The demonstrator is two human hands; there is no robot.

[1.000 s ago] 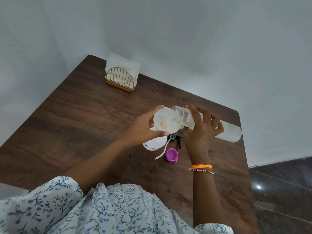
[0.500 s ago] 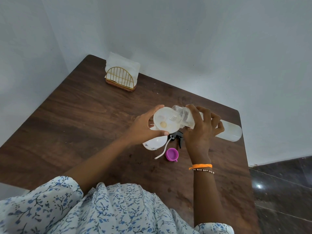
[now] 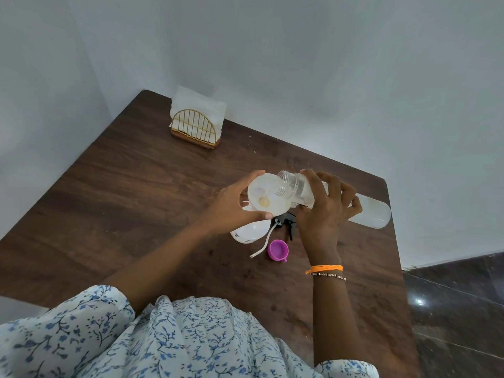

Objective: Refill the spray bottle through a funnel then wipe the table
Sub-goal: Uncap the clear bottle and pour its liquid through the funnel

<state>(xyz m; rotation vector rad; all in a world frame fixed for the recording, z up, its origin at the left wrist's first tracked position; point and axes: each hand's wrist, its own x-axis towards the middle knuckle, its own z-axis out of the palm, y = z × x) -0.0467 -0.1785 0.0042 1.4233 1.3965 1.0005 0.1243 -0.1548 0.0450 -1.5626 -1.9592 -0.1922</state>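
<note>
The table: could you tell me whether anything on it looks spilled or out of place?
No spill shows on the table. The spray head lies loose beside the purple cap, both off their bottles. That fits a refill under way, so nothing stands out.

Head cam, looking down, table (image 3: pixel 114 203) close.
</note>
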